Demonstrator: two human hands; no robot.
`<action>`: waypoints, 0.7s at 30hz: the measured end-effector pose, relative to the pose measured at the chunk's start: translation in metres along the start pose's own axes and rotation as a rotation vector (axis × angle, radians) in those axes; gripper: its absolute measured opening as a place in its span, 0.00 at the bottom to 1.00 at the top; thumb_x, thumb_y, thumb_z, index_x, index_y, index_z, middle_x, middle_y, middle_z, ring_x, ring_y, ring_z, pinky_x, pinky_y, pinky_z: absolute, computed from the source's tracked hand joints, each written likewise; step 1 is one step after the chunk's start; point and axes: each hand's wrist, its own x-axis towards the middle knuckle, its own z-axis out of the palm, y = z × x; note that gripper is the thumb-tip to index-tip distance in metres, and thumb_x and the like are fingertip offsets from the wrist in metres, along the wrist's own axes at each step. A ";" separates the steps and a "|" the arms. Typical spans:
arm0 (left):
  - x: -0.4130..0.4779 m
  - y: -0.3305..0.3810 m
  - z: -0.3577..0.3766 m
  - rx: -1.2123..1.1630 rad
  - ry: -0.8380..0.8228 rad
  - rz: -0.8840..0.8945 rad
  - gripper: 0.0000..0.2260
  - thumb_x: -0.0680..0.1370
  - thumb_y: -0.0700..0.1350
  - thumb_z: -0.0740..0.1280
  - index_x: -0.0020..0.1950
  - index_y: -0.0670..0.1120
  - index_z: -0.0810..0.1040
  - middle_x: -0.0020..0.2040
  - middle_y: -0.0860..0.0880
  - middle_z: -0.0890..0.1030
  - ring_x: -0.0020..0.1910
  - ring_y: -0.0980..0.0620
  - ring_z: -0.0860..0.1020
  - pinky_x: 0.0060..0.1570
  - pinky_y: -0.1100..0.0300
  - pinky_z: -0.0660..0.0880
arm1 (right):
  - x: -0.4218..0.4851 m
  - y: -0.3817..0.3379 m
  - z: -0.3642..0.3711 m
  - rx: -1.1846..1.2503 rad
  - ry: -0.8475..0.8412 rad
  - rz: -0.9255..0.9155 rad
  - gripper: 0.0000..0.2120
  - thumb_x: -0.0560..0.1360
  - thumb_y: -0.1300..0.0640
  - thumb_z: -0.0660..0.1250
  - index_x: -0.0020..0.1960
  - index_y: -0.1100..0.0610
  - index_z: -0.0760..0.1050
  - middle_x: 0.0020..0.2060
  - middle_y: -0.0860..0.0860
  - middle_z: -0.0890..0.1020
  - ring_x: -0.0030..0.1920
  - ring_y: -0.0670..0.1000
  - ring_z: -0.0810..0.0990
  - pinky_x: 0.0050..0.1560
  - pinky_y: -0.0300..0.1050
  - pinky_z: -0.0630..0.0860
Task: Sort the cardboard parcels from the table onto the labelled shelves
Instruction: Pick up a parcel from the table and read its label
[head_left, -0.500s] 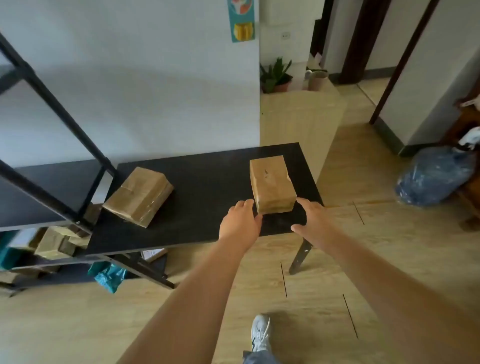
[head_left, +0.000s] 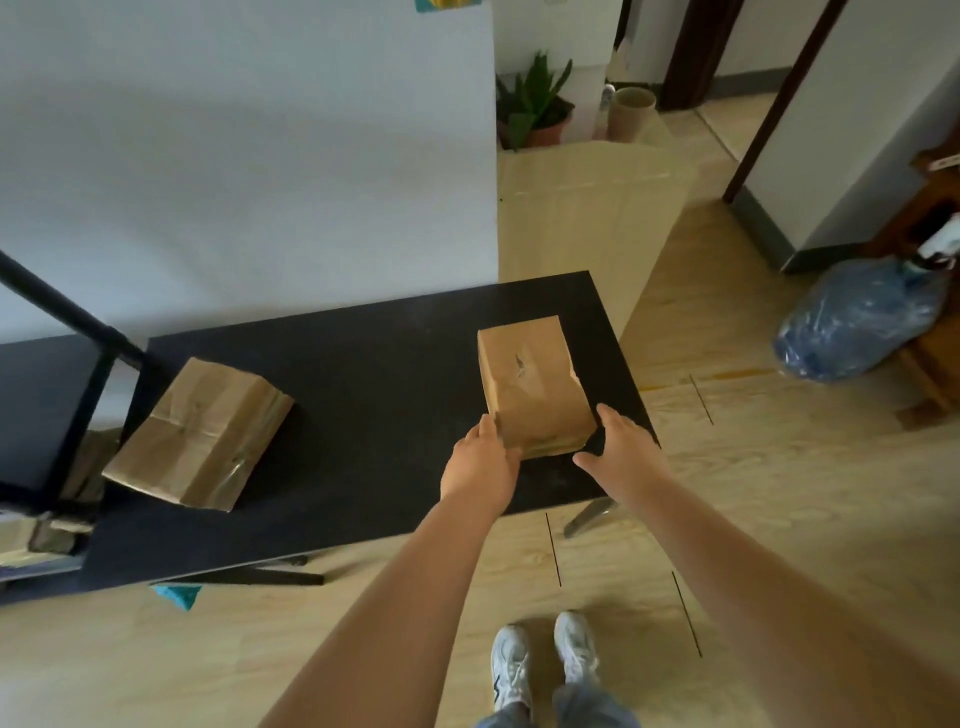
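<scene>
At far left, a black metal shelf frame (head_left: 62, 317) is cut off by the picture's edge. On the matte black desk (head_left: 374, 374) lies a creased, taped cardboard parcel (head_left: 200, 434); nearer the right end sits a smaller boxy parcel (head_left: 532, 387). Left hand (head_left: 480, 467) presses its left side; right hand (head_left: 621, 452), fingers spread, sits at its right corner, contact unclear.
</scene>
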 end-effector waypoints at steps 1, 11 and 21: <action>0.006 -0.001 0.002 0.001 -0.005 -0.017 0.26 0.83 0.50 0.60 0.79 0.45 0.58 0.73 0.45 0.71 0.68 0.44 0.72 0.61 0.50 0.73 | 0.006 0.001 0.002 0.001 -0.011 0.016 0.37 0.76 0.50 0.69 0.78 0.56 0.57 0.72 0.54 0.70 0.71 0.57 0.69 0.67 0.54 0.69; 0.017 0.011 -0.001 -0.267 0.139 -0.007 0.16 0.83 0.50 0.60 0.70 0.48 0.72 0.61 0.50 0.78 0.58 0.50 0.77 0.53 0.56 0.75 | 0.032 -0.008 -0.011 0.208 0.075 -0.029 0.22 0.77 0.51 0.68 0.68 0.57 0.68 0.54 0.52 0.79 0.51 0.52 0.80 0.45 0.43 0.74; 0.011 0.032 -0.046 -0.696 0.379 -0.075 0.21 0.79 0.51 0.67 0.72 0.50 0.72 0.60 0.53 0.79 0.53 0.57 0.78 0.44 0.66 0.74 | 0.041 -0.040 -0.062 0.452 0.121 -0.193 0.21 0.77 0.43 0.65 0.64 0.55 0.70 0.52 0.49 0.78 0.50 0.49 0.78 0.44 0.41 0.76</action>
